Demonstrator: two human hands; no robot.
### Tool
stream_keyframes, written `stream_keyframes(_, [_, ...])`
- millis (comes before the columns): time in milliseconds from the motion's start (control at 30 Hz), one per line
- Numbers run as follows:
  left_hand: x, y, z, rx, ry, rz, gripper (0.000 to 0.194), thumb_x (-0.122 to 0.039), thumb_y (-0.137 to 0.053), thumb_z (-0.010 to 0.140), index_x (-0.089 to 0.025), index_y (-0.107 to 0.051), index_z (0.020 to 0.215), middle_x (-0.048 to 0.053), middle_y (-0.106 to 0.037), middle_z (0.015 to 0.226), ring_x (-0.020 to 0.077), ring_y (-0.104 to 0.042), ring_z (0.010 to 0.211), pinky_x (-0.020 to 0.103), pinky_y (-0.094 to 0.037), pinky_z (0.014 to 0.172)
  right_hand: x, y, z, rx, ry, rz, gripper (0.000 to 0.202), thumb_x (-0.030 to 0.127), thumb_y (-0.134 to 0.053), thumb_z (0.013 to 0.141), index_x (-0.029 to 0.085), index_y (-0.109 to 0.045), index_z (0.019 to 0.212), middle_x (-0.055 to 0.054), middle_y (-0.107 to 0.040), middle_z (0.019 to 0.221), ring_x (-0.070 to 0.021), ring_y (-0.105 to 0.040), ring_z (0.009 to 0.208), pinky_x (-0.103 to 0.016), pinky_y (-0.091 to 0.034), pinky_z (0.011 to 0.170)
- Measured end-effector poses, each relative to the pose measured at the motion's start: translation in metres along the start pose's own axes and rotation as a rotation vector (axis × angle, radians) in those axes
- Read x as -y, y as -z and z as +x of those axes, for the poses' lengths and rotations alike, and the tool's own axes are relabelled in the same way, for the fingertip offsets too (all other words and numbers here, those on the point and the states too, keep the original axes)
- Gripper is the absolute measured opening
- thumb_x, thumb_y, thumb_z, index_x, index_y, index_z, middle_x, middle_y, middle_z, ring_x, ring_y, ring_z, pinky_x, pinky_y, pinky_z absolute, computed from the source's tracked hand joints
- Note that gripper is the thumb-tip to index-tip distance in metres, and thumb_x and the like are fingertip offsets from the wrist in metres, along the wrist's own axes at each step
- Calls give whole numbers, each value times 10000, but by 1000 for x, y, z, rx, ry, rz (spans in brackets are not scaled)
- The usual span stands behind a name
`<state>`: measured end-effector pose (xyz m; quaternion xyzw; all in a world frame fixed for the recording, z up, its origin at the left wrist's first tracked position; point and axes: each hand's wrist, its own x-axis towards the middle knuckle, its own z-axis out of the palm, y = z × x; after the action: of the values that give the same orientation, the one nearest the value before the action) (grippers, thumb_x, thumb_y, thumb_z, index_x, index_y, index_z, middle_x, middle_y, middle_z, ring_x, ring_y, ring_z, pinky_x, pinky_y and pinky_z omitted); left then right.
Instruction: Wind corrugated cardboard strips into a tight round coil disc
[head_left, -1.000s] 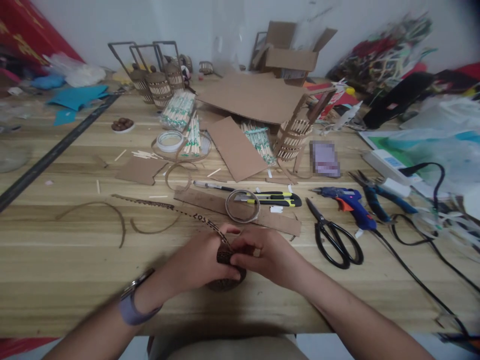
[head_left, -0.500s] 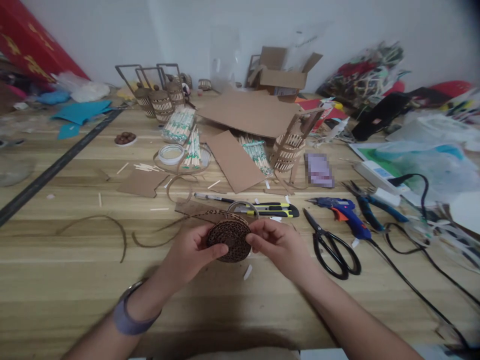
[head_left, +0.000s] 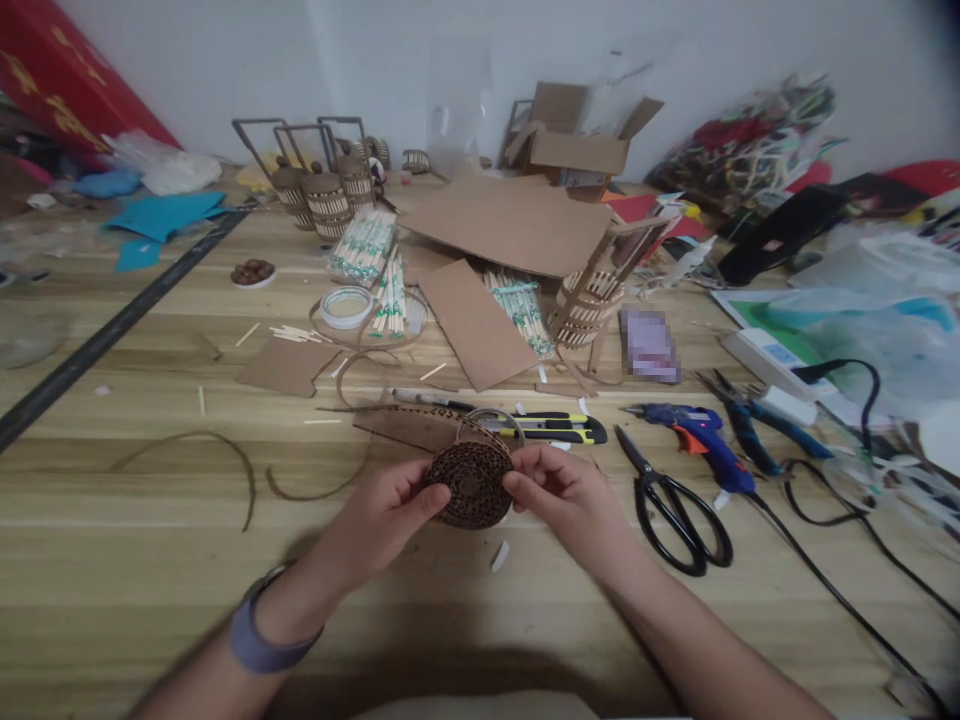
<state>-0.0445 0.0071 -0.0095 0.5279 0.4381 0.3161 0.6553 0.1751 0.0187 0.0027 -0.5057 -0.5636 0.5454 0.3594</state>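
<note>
A round coil of brown corrugated cardboard strip is held over the table between both hands, its ridged spiral face toward me. My left hand grips its left edge, thumb on the face and fingers behind. At the right edge, my right hand pinches the coil's rim between thumb and forefinger. The strip's loose end runs off behind the coil to the left. Just beyond the coil lie a roll of tape, partly hidden, a yellow-and-black utility knife and a pen.
Black scissors, a blue hot glue gun and pliers lie to the right. Cardboard sheets, bundled sticks and a small stick-sided bucket stand farther back. Curled strips lie at left.
The coil has turned a little in my hands, and its loose strip now lies straighter toward the left. Both hands keep hold of it. The view has shifted slightly.
</note>
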Motion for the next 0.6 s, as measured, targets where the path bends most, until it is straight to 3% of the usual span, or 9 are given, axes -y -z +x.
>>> stream_keyframes(167, [0, 3, 0, 34, 29, 12, 461, -566, -620, 861, -149, -719, 1030, 67, -766, 967, 264, -685, 971, 355, -516, 883, -2, 0, 2, 20, -29, -1, 390, 564, -750, 735, 197, -618, 757, 51, -523, 572, -118, -514, 535, -241, -434, 510])
stream_keyframes(367, [4, 3, 0, 101, 42, 78, 438, -555, -597, 876, -140, -707, 965, 58, -738, 906, 225, -645, 850, 298, -489, 763, -4, 7, 4, 120, -44, 46, 327, 497, -741, 748, 187, -656, 805, 34, -573, 608, -123, -533, 561, -257, -460, 551])
stream_keyframes(500, [2, 3, -3, 176, 58, 151, 410, -531, -576, 891, -142, -699, 932, 22, -684, 802, 186, -589, 739, 251, -428, 655, 0, 14, 3, 211, -37, -117, 209, 380, -719, 775, 182, -660, 746, 28, -567, 627, -118, -506, 578, -235, -400, 518])
stream_keyframes(600, [0, 1, -6, 224, 86, 237, 414, -547, -589, 882, -151, -705, 849, 2, -661, 726, 178, -578, 687, 245, -402, 616, 12, 15, -1, 293, -15, -262, 231, 260, -696, 762, 187, -548, 601, 56, -485, 587, -100, -433, 552, -221, -313, 486])
